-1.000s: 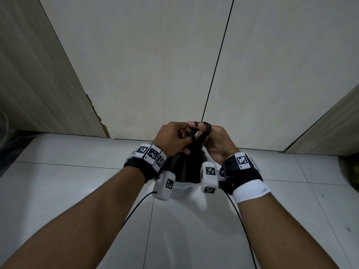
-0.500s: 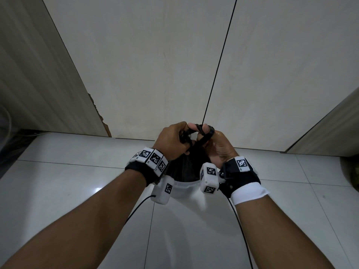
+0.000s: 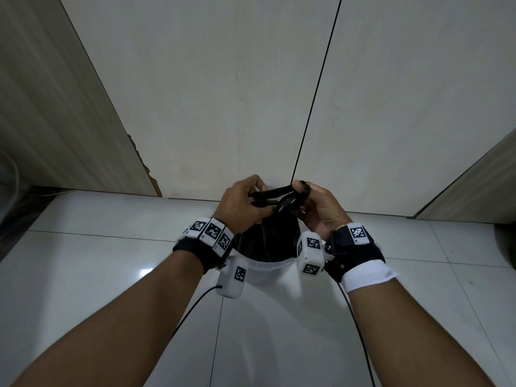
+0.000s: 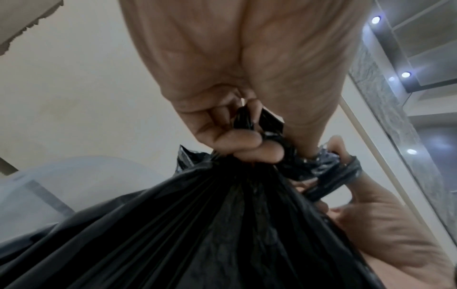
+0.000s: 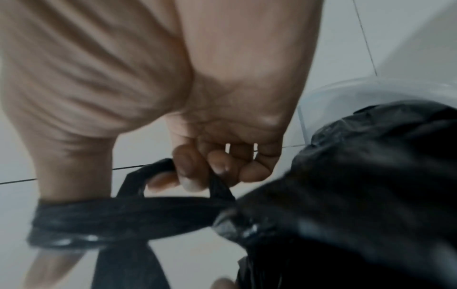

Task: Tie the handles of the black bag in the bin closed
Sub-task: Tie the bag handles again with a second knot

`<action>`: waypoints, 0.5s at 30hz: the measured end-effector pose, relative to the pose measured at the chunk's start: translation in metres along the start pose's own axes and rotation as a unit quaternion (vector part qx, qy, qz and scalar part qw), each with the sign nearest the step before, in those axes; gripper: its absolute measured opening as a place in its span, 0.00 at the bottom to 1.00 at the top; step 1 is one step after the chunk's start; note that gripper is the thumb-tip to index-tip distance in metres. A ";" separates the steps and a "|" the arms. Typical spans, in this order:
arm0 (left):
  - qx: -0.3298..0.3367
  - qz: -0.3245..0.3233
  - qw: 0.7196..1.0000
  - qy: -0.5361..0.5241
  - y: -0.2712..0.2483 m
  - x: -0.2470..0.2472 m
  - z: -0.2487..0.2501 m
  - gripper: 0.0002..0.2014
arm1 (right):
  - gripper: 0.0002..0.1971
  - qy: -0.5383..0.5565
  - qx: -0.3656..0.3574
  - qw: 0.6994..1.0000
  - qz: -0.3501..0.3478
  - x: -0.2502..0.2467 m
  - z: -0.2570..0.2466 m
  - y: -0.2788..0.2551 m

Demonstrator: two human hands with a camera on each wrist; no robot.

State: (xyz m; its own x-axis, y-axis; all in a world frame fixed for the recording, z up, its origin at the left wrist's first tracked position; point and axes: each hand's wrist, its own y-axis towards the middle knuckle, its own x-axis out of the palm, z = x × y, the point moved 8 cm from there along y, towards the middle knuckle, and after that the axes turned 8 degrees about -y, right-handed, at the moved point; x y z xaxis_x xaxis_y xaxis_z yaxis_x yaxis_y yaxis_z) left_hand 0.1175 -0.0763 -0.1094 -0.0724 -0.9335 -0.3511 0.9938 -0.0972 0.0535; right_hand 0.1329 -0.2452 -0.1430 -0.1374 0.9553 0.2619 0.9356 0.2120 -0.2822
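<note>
A black plastic bag (image 3: 268, 241) rises out of a white bin (image 3: 268, 270) on the tiled floor, its neck gathered between both hands. My left hand (image 3: 243, 203) grips the bunched neck and one handle (image 4: 249, 121) with curled fingers. My right hand (image 3: 315, 208) holds the other handle (image 3: 272, 191), a black strip wrapped round its thumb and hooked by curled fingers (image 5: 188, 172). The strip (image 5: 118, 217) stretches taut from the thumb back to the bag's neck (image 5: 346, 185). The crossing of the two handles is partly hidden by my fingers.
Pale cabinet doors (image 3: 223, 93) stand close behind the bin, with a dark seam between them. A wood-grain panel (image 3: 50, 101) angles in at the left and another (image 3: 480, 185) at the right. Glossy white floor tiles (image 3: 97, 275) surround the bin. Wrist cables (image 3: 192, 308) hang down.
The hands have drawn apart a little, stretching a black handle strip between them. The right thumb now carries a loop of it.
</note>
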 end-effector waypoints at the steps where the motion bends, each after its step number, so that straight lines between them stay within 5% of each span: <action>1: -0.012 0.003 1.000 -0.001 0.001 -0.003 -0.002 0.14 | 0.24 -0.023 -0.001 1.000 -0.006 -0.001 -0.002 0.000; 10: -0.140 -0.030 0.964 -0.225 -0.004 -0.006 -0.006 0.13 | 0.26 -0.112 0.000 0.988 0.106 -0.028 -0.013 0.010; 15: -0.166 0.050 0.952 -0.252 0.000 -0.026 -0.009 0.18 | 0.13 -0.049 0.041 0.988 0.143 -0.033 -0.013 0.008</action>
State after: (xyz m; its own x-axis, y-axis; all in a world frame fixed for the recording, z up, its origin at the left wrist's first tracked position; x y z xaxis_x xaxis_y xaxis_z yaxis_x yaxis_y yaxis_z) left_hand 0.1200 -0.0489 -0.1084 0.0757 -0.9875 0.1384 0.9638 0.0369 -0.2642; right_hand 0.1486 -0.2773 -0.1421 0.0944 0.9931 0.0702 0.9116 -0.0579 -0.4070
